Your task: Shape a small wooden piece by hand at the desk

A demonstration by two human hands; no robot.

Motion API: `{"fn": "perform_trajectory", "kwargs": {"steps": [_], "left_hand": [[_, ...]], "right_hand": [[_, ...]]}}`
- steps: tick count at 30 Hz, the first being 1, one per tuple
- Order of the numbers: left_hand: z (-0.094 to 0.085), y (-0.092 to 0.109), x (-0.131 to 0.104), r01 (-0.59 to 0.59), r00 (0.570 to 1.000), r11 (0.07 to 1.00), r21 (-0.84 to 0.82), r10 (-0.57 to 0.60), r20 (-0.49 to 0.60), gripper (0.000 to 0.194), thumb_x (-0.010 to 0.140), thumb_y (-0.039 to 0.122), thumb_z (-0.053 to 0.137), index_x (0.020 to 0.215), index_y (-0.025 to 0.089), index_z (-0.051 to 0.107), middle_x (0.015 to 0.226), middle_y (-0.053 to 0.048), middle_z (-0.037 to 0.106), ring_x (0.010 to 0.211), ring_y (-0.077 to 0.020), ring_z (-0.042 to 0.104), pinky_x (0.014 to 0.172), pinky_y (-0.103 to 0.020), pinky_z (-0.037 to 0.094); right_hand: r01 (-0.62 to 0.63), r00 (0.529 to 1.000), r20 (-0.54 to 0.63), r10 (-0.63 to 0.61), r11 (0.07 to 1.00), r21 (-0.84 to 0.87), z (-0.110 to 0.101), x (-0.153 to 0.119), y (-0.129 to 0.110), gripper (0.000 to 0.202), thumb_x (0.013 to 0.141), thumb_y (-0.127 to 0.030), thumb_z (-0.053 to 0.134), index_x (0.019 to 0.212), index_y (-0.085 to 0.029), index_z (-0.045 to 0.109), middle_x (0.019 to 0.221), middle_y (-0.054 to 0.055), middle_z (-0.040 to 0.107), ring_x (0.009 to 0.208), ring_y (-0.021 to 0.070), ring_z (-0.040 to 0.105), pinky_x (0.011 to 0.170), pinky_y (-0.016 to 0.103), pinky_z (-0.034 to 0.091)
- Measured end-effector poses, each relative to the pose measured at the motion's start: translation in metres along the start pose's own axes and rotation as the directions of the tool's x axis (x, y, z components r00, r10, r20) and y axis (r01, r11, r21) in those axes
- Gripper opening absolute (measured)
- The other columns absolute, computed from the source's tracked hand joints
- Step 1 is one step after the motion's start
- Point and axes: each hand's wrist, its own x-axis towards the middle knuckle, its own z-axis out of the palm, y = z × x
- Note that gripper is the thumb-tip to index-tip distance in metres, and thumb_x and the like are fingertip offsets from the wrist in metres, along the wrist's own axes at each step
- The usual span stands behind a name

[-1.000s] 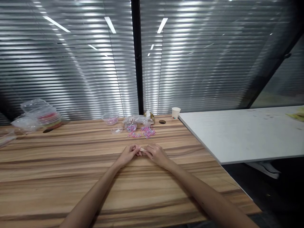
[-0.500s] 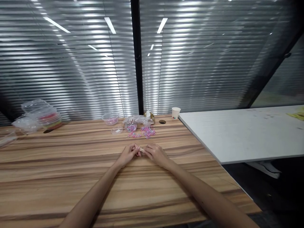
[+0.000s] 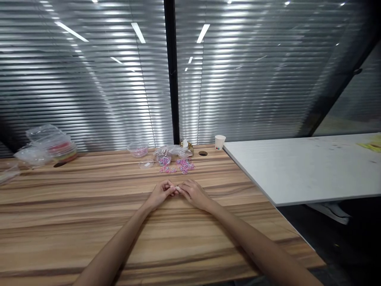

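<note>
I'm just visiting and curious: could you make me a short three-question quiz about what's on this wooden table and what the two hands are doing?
1. True or false: the left hand and right hand meet fingertip to fingertip over the wooden table.
2. What lies just beyond the hands?
A. a loose heap of small pink and purple pieces
B. a stack of books
C. a keyboard
3. Fill in: the small paper cup stands near the corner where the wooden table meets the ____ table.

Key: 1 true; 2 A; 3 white. Between the fingertips a tiny pale item shows, too small to identify.
</note>
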Motion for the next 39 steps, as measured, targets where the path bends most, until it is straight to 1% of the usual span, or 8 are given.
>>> {"fn": "perform_trajectory", "kwargs": {"steps": [6, 13, 17, 24, 29, 33, 39], "left_hand": [[-0.0005, -0.0024, 0.0004, 0.006, 1.000, 0.999, 0.038, -0.006, -0.009, 0.026, 0.071, 0.037, 0.060, 0.075, 0.013, 0.052, 0.073, -0.006, 0.062, 0.066, -0.0127, 0.056, 0.064, -0.025, 0.042], [0.0028, 0.0024, 0.0002, 0.037, 0.999, 0.999, 0.029, -0.037, -0.012, 0.034, 0.071, 0.037, 0.060, 0.094, 0.013, 0.052, 0.078, -0.005, 0.062, 0.070, -0.0137, 0.055, 0.065, -0.025, 0.043], [0.0016, 0.0014, 0.0007, 0.029, 1.000, 0.998, 0.047, -0.028, -0.008, 0.032, 0.070, 0.038, 0.061, 0.088, 0.012, 0.054, 0.080, -0.006, 0.061, 0.071, -0.0138, 0.055, 0.065, -0.025, 0.043], [-0.0006, -0.0020, 0.0002, 0.016, 1.000, 0.999, 0.045, -0.015, -0.014, 0.029, 0.071, 0.037, 0.060, 0.083, 0.011, 0.055, 0.073, -0.006, 0.060, 0.068, -0.0139, 0.055, 0.064, -0.026, 0.043], [-0.0005, -0.0021, 0.0011, 0.017, 1.000, 0.999, 0.034, -0.016, -0.011, 0.031, 0.070, 0.039, 0.061, 0.082, 0.011, 0.056, 0.071, -0.005, 0.060, 0.067, -0.0141, 0.055, 0.064, -0.026, 0.043], [-0.0010, -0.0027, 0.0011, 0.009, 1.000, 0.999, 0.051, -0.009, -0.003, 0.030, 0.072, 0.040, 0.059, 0.080, 0.011, 0.055, 0.070, -0.005, 0.060, 0.066, -0.0138, 0.054, 0.063, -0.026, 0.043], [-0.0024, -0.0058, 0.0016, -0.016, 1.000, 0.998, 0.067, 0.017, -0.005, 0.029, 0.073, 0.040, 0.057, 0.075, 0.012, 0.053, 0.067, -0.005, 0.058, 0.064, -0.0136, 0.054, 0.062, -0.025, 0.042]], "right_hand": [[0.002, 1.000, -0.024, -0.002, 1.000, -0.026, 0.0006, -0.0005, 0.0007, 0.019, 0.089, -0.023, 0.038, 0.084, -0.016, 0.055, 0.080, 0.005, 0.055, 0.080, 0.0158, 0.046, 0.075, 0.030, 0.037], [-0.019, 0.997, -0.081, 0.013, 0.997, -0.070, 0.0003, -0.0014, -0.0002, 0.018, 0.088, -0.022, 0.040, 0.086, -0.017, 0.057, 0.079, 0.005, 0.054, 0.076, 0.0160, 0.046, 0.069, 0.028, 0.038], [-0.018, 0.997, -0.082, 0.011, 0.996, -0.088, -0.0005, -0.0015, -0.0008, 0.017, 0.088, -0.022, 0.041, 0.085, -0.017, 0.058, 0.078, 0.005, 0.054, 0.076, 0.0158, 0.047, 0.068, 0.028, 0.037], [-0.014, 0.998, -0.064, 0.009, 0.996, -0.087, -0.0012, -0.0019, -0.0020, 0.018, 0.088, -0.023, 0.041, 0.087, -0.017, 0.058, 0.079, 0.005, 0.055, 0.076, 0.0153, 0.049, 0.068, 0.026, 0.037], [-0.012, 0.997, -0.073, 0.006, 0.996, -0.088, 0.0006, -0.0027, -0.0008, 0.017, 0.088, -0.023, 0.042, 0.088, -0.017, 0.058, 0.079, 0.005, 0.056, 0.075, 0.0149, 0.049, 0.069, 0.026, 0.037], [-0.019, 0.998, -0.067, 0.012, 0.995, -0.096, 0.0026, -0.0028, 0.0004, 0.017, 0.088, -0.023, 0.042, 0.087, -0.017, 0.058, 0.079, 0.005, 0.056, 0.074, 0.0146, 0.050, 0.068, 0.026, 0.037], [0.007, 0.998, -0.056, -0.012, 0.995, -0.099, 0.0039, -0.0022, 0.0009, 0.020, 0.090, -0.025, 0.039, 0.086, -0.017, 0.057, 0.078, 0.004, 0.057, 0.073, 0.0146, 0.050, 0.068, 0.026, 0.038]]}}
